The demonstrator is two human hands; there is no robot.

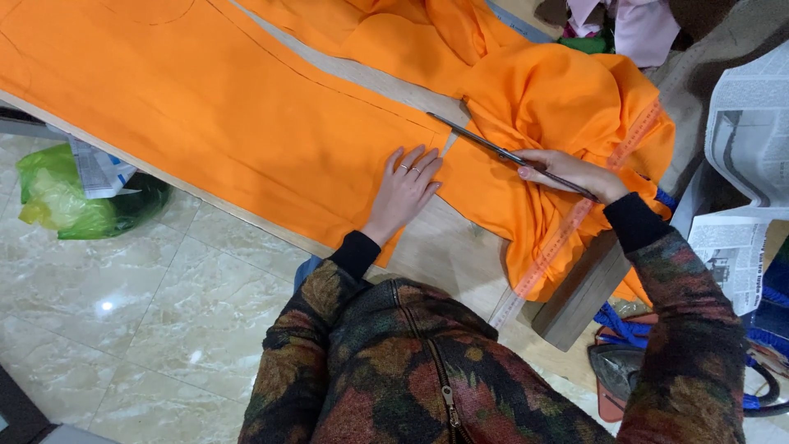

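The scissors (485,145) lie with their long axis running from the right hand (567,171) up and to the left, the blade tips resting at the end of a slit in the orange fabric (246,123), just beside the fingertips of the left hand (407,189). The right hand is the one with the tool: its grip is closed round the handles, while the blades look nearly together (the handles themselves are hidden under the fingers). The left hand lies flat, fingers spread, pressing the cloth onto the wooden surface (448,247) just below the blade tips, clasping nothing.

A dark dashed line drawn on the cloth leads on from the tips, up and to the left, roughly in line with the blades.

The fabric is bright orange, thin and limp; to the left it lies smooth and flat, and under the right hand it is bunched into soft folds. A measuring tape (567,234) trails across that heap. Newspaper (744,131) sits at the far right, and a green plastic bag (57,197) lies on the tiled floor.
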